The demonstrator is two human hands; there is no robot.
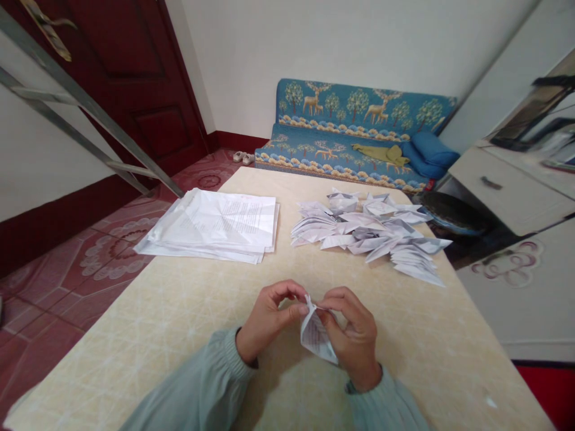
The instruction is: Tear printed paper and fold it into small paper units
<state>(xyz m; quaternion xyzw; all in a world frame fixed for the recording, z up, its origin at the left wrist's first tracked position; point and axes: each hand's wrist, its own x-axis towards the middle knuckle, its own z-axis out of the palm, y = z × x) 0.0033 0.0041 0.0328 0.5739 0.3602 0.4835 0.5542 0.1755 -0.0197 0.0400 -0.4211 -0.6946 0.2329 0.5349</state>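
Observation:
Both my hands meet over the near middle of a beige table (179, 311). Between them is a small folded piece of printed white paper (315, 336), partly creased into a pointed shape. My left hand (269, 317) pinches its top edge with thumb and fingertips. My right hand (353, 335) grips the same paper from the right, fingers curled round it. Both wrists wear pale green sleeves. Part of the paper is hidden behind my right fingers.
A stack of flat printed sheets (215, 224) lies at the table's far left, overhanging the edge. A heap of several folded paper shapes (368, 230) lies at the far right. Beyond stand a blue patterned sofa (354, 131), a dark red door (130, 78) and a white cabinet (512, 191).

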